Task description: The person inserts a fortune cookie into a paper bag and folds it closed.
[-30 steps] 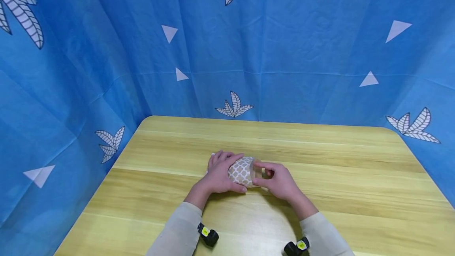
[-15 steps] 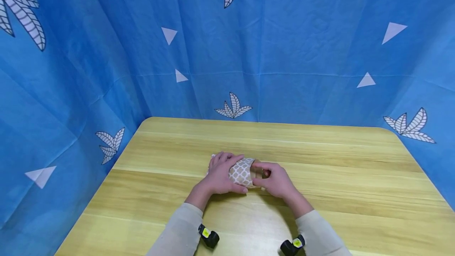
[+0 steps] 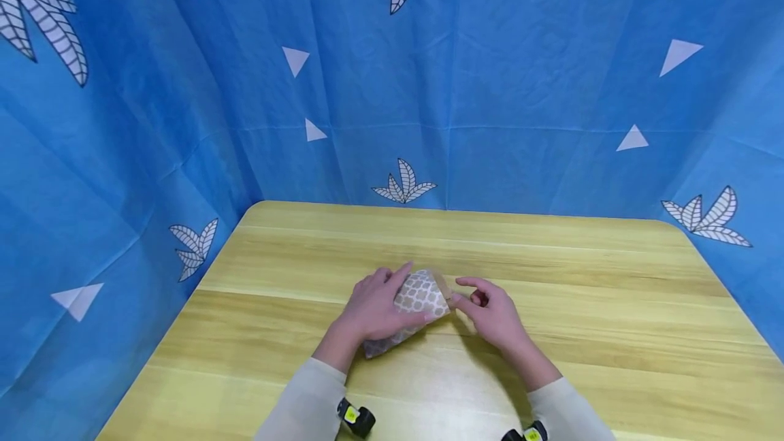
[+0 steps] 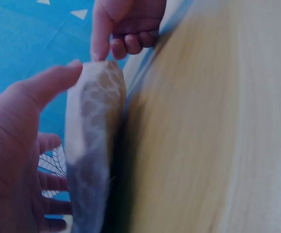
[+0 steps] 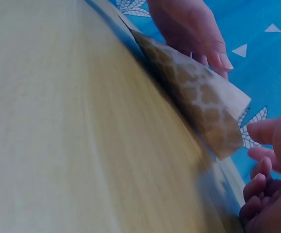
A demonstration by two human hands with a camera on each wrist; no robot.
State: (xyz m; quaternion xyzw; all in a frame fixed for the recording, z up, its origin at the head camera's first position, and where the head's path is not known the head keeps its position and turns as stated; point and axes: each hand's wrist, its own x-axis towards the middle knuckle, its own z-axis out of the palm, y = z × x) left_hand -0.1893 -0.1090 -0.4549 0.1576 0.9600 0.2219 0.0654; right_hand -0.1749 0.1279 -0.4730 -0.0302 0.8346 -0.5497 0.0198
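Observation:
A brown paper bag (image 3: pixel 422 293) with a white lattice pattern lies at a slant on the wooden table, its near-left end towards me. My left hand (image 3: pixel 380 308) grips it across the middle, thumb on the near side and fingers over the far side. In the left wrist view the bag (image 4: pixel 92 111) looks fairly flat. My right hand (image 3: pixel 493 312) is at the bag's right end, thumb and forefinger stretched out and the other fingers curled. Its thumb is close to the bag's edge; whether it touches I cannot tell. Part of the bag is hidden under the left hand.
The light wooden table (image 3: pixel 582 291) spreads out around the hands. Behind and to the left hangs a blue curtain (image 3: pixel 520 87) with white leaves and triangles. A small black camera (image 3: pixel 357 418) sits on each sleeve.
My right hand has come out of the bag's mouth, which has closed up. The bag has turned, its left end swinging towards me, and my left hand has shifted with it.

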